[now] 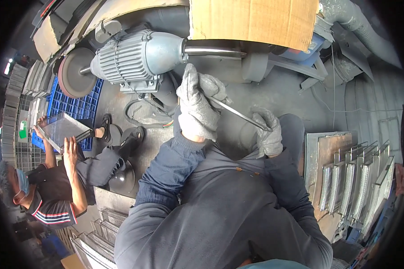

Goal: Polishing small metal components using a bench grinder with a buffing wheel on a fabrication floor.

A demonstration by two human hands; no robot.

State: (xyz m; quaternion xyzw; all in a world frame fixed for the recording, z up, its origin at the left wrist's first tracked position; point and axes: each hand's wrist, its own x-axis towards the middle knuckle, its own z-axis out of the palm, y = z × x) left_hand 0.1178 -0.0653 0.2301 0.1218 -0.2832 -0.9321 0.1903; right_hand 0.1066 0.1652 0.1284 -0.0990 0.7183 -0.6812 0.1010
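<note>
Between my two gloved hands runs a thin, shiny metal bar-shaped piece (pixel 238 113), slanting down to the right. My left hand (pixel 197 105), in a grey glove, is closed at its upper left end, and the glove hides that end. At the lower right end my right hand (pixel 269 132), gloved the same way, has its fingers closed round the piece. Whether it is a lone bar or the edge of something flatter, I cannot tell. Just beyond my left hand stands a grey ribbed motor (pixel 130 57) with a bare steel shaft (pixel 213 52).
A round wheel (pixel 77 74) sits on the motor's left end. Cardboard (pixel 253 20) overhangs the far side. Several metal mesh trays (pixel 348 188) stand on edge at right, more mesh trays (pixel 96 244) at lower left. At left a co-worker (pixel 49 184) holds a mesh tray (pixel 66 130).
</note>
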